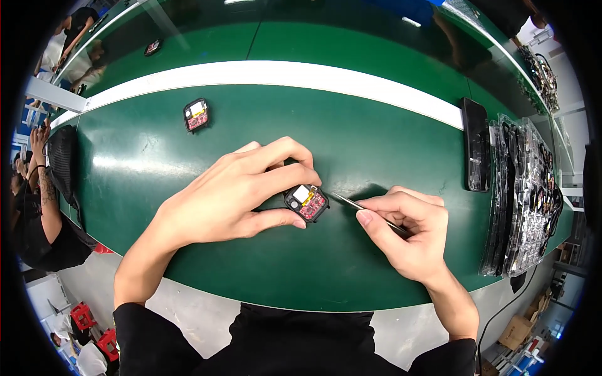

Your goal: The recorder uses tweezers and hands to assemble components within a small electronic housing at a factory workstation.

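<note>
On the green table, my left hand (241, 188) grips a small black square device housing (306, 203) by its edges, thumb below and fingers above. Inside the housing show a red circuit board, a pale square part and a bit of yellow. My right hand (407, 229) pinches a pair of thin metal tweezers (351, 203) between thumb and fingers. Their tips point at the upper right edge of the housing; whether they touch it I cannot tell. A second device housing (197, 115), much like the first, lies farther off to the left.
Clear plastic trays (517, 200) full of parts are stacked at the right, beside a black phone-like slab (475, 144). A white bar (269, 73) runs along the table's far side. A black bag (62, 164) hangs at the left edge, near another person's arm (50, 200).
</note>
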